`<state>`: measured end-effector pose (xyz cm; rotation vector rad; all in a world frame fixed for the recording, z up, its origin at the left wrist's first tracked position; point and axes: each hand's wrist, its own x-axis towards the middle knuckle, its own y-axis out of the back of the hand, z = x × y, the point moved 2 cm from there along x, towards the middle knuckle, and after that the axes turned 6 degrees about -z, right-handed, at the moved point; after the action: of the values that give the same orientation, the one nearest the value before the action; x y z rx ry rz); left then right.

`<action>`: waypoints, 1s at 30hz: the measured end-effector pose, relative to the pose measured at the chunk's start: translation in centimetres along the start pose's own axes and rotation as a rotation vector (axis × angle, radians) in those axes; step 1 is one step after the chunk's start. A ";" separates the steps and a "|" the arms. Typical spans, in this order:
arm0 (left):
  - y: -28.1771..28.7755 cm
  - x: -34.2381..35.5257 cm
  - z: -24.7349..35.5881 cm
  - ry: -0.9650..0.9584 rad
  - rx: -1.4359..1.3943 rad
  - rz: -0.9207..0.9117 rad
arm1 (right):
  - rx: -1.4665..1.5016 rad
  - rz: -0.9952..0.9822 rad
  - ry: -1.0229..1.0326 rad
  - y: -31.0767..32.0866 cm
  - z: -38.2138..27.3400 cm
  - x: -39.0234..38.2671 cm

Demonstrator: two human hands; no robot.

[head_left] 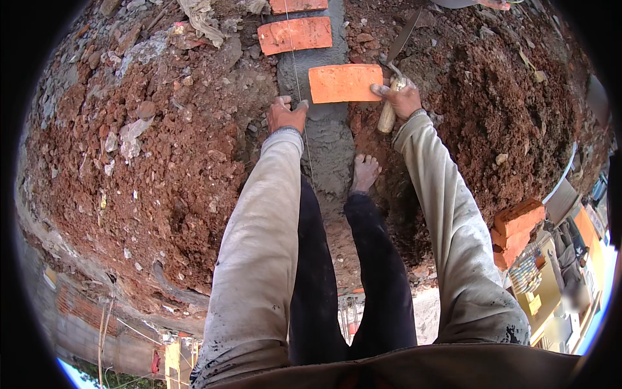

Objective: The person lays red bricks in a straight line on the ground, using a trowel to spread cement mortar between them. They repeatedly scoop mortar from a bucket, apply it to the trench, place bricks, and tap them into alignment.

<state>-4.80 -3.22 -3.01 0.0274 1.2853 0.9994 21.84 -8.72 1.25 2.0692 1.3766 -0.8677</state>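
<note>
Brick (345, 84) could tip crooked imo: right hand (403, 100) grips only one end plus a trowel (387, 120); left hand (287, 117) looks empty, loosely curled.

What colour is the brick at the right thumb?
The brick is bright orange; it shows best in the head view, the only one here.

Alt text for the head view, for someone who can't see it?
A person's right hand holds an orange brick over grey mortar, and also a trowel; the left hand is near a string. Two more bricks lie ahead.
</note>
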 end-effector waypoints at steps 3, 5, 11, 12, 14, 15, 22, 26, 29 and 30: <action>-0.9 0.5 -1.2 -0.055 0.030 -0.014 | 0.029 0.001 -0.015 -1.0 0.7 1.2; -1.5 0.2 -1.4 -0.063 -0.149 -0.049 | -0.033 0.002 -0.010 -0.8 1.3 2.2; -1.6 -2.2 -2.9 0.105 -0.770 -0.184 | 0.114 -0.049 0.105 -5.5 1.4 3.7; -1.9 -2.0 -2.5 0.151 -0.764 -0.223 | 0.048 -0.075 0.067 -5.6 1.7 4.3; -2.1 -1.5 -2.0 0.199 -0.726 -0.302 | 0.053 -0.047 0.045 -5.9 2.3 5.0; -1.8 -1.1 -1.5 0.197 -0.636 -0.256 | 0.056 -0.039 0.036 -6.3 2.5 5.3; 1.2 3.0 2.2 -0.139 -0.120 0.340 | 0.193 -0.010 0.036 -8.1 1.7 5.1; 1.7 7.7 0.9 -0.090 -0.211 0.143 | 0.115 0.041 0.056 -8.5 2.6 5.4; 1.9 8.1 1.3 -0.149 -0.297 -0.007 | -0.379 0.109 -0.056 -7.3 3.6 6.6; 1.9 7.9 1.4 -0.166 -0.322 0.000 | -0.367 0.135 -0.032 -7.3 3.7 6.8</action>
<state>-5.23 3.58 -7.68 -0.1352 0.9630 1.1695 16.14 -4.62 -6.72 1.8312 1.2549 -0.5424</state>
